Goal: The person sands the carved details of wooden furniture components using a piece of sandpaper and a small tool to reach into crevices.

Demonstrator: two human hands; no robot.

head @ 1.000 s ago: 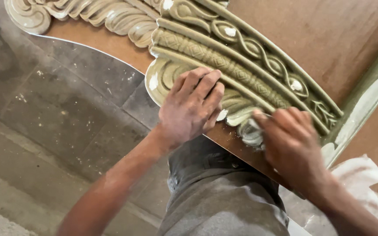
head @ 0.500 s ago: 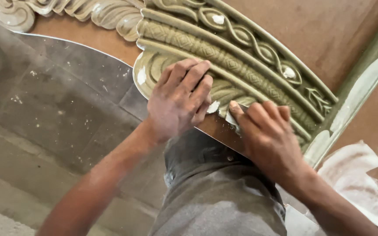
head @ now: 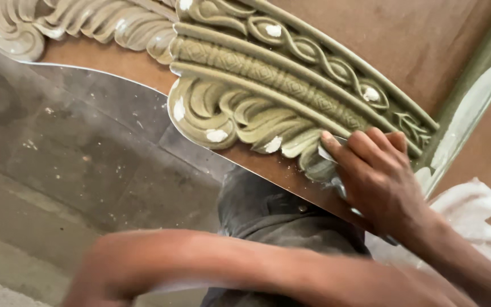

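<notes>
One hand, the right hand (head: 379,182), is pressed closed around a small pale scraper or pad (head: 326,153) (its kind cannot be told) against the lower edge of the green carved moulding (head: 268,79), where white filler is being worked into the leaf scrolls. The left hand is hidden out of view, only its blurred forearm (head: 245,267) being seen, so its grip cannot be told. Careful strokes along the curved board edge (head: 268,170) seem called for next, with open floor (head: 75,165) to the left.

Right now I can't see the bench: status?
Right hand pressing a pale sheet on the carved green moulding. Left hand out of view. Nothing in the way.
</notes>
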